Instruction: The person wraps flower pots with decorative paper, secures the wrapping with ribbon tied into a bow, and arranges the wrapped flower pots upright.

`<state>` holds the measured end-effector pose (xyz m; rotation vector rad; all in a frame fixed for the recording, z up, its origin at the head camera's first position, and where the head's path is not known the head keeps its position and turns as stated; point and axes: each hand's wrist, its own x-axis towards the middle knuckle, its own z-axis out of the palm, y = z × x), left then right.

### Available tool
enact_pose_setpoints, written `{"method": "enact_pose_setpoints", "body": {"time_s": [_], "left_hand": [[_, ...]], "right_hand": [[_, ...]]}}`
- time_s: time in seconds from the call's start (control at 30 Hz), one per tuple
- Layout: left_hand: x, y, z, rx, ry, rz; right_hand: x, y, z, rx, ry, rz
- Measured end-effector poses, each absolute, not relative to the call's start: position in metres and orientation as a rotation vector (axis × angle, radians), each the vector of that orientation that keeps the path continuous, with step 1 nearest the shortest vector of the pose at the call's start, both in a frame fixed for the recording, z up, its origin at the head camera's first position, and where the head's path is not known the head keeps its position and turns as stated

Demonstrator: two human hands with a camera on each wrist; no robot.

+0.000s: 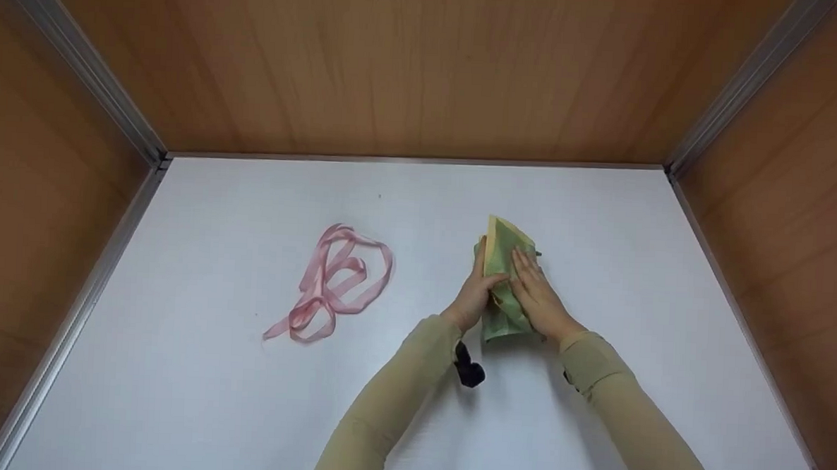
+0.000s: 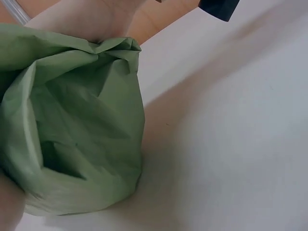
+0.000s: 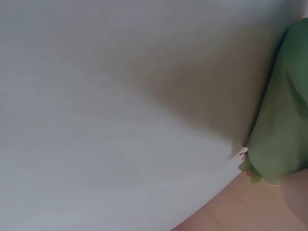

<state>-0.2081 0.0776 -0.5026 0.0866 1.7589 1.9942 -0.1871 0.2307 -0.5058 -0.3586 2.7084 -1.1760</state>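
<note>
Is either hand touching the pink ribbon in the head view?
No: left hand and right hand are both on the green wrapping, apart from the pink ribbon.

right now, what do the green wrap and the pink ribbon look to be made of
Green wrap: matte, probably paper or a thin nonwoven sheet; it shows creases and holds its folds.
Pink ribbon: likely satin-like fabric, perhaps faintly glossy; a thin, flat band in loose loops.

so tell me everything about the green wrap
The wrap is creased, green and paper-like, pale yellow at its far end, held right of centre over the white table. Its near end gapes; leafy bits show at one edge in the right wrist view. The left hand grips one side, thumb across it; the right hand presses the other with straight fingers.
</note>
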Motion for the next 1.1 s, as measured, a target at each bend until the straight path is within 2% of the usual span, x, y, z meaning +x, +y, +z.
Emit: {"method": "enact_pose_setpoints", "body": {"time_s": [0.13, 0.23, 0.47, 0.67, 1.1], "left_hand": [[-0.213, 0.070, -0.499, 0.136, 1.827, 1.985], [-0.216, 0.062, -0.493, 0.278, 2.009, 1.842], [-0.221, 0.048, -0.474, 0.633, 2.514, 1.155], [-0.229, 0.036, -0.460, 0.959, 2.542, 0.637], [-0.222, 0.032, -0.465, 1.149, 2.472, 0.374]], "right_hand": [[-0.186, 0.234, -0.505, -0.321, 2.690, -1.164], [-0.186, 0.235, -0.505, -0.308, 2.684, -1.165], [-0.187, 0.236, -0.504, -0.339, 2.683, -1.117], [-0.188, 0.237, -0.499, -0.300, 2.577, -1.074], [-0.191, 0.240, -0.494, -0.271, 2.491, -1.080]]}}
